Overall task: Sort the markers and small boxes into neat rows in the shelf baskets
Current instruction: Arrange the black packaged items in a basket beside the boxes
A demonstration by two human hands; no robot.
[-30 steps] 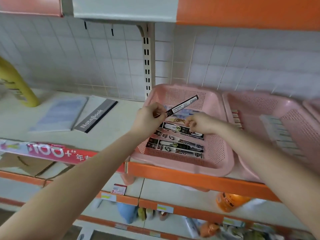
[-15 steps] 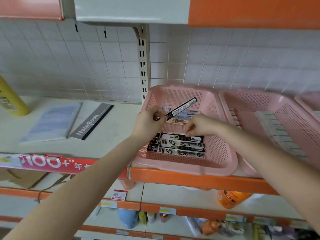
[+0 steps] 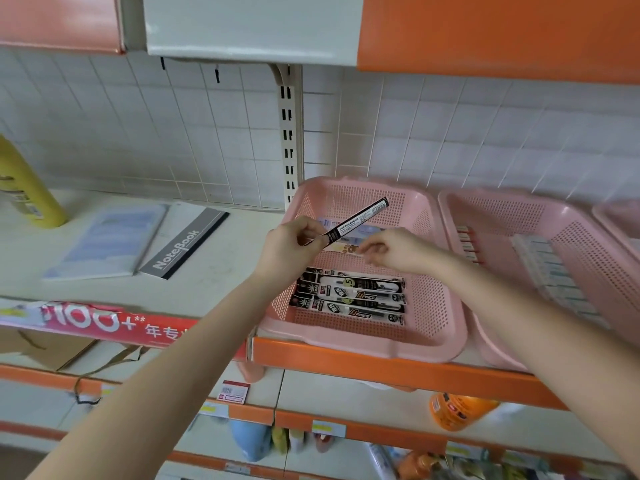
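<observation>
Left grip (image 3: 291, 249) pinches black marker (image 3: 356, 220); right grip (image 3: 394, 251) curled, hold unclear, over basket (image 3: 346, 344).

Soft, even, slightly hazy light, faint shadows; edges bend and blur, lower shelves unfocused.

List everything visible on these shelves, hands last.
Baskets: three, pink, side by side on the orange-edged shelf; the third barely in view.
Held pack: one, black, above the centre basket.
Black packs: three or four, black and white, in a row at that basket's front.
Pale packs: count unclear, light, behind them, partly hidden.
White boxes: one row, white, right basket.
Notebook: one, grey, left shelf.
Folder: one, pale blue, beside it.
Yellow bottle: one, far left.
Orange bottle: one, lower shelf.
Left hand: grips the held pack.
Right hand: over the pale packs, grip unclear.
</observation>
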